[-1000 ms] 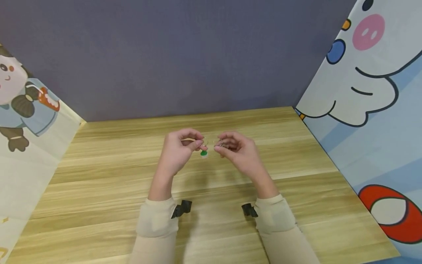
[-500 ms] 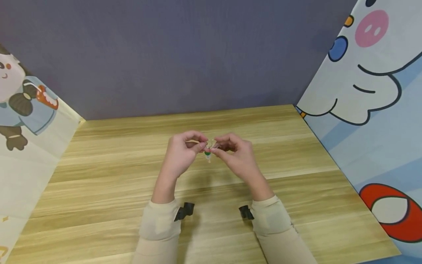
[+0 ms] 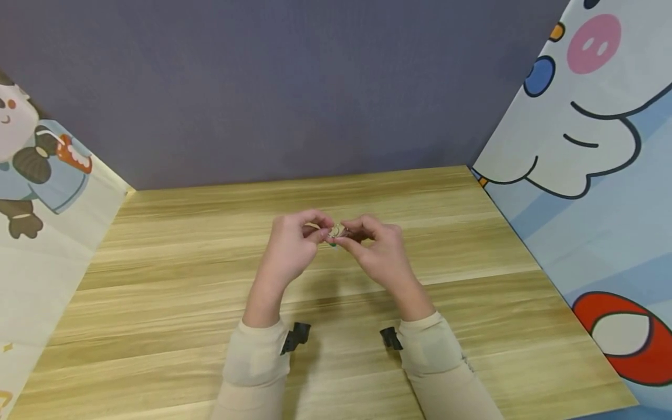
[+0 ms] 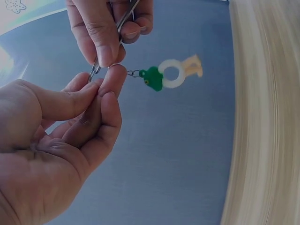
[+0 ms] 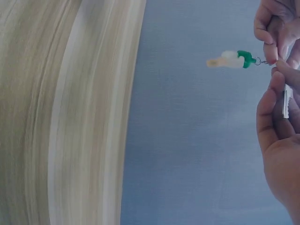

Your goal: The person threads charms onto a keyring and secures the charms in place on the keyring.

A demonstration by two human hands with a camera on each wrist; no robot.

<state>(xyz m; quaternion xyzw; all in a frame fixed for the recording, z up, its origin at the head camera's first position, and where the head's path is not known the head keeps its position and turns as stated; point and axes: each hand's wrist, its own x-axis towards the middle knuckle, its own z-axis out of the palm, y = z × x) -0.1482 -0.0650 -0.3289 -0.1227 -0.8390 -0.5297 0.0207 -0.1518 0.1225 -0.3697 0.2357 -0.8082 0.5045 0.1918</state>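
Note:
Both hands are raised close together above the table. With thumb and forefinger, my left hand (image 3: 289, 248) pinches the metal ring end of a keychain (image 4: 153, 78). Its charm has a green piece, a white loop and a pale peach tip, and it dangles on a short chain in both wrist views. A silver key (image 5: 286, 104) is held in my right hand (image 3: 377, 248), its toothed blade showing between the fingers. The fingertips of the two hands meet around the ring, which they mostly cover. Whether the key is on the ring cannot be made out.
Below the hands spreads a wood-grain table (image 3: 173, 280). A grey-blue wall panel (image 3: 294, 87) stands at its far edge, and cartoon-printed panels (image 3: 593, 157) flank it on the sides. Black mounts (image 3: 296, 337) sit at the sleeve cuffs.
The hands have come together from a small gap until their fingertips meet. In the head view the charm, which hung visibly below the left fingers, is now mostly out of sight.

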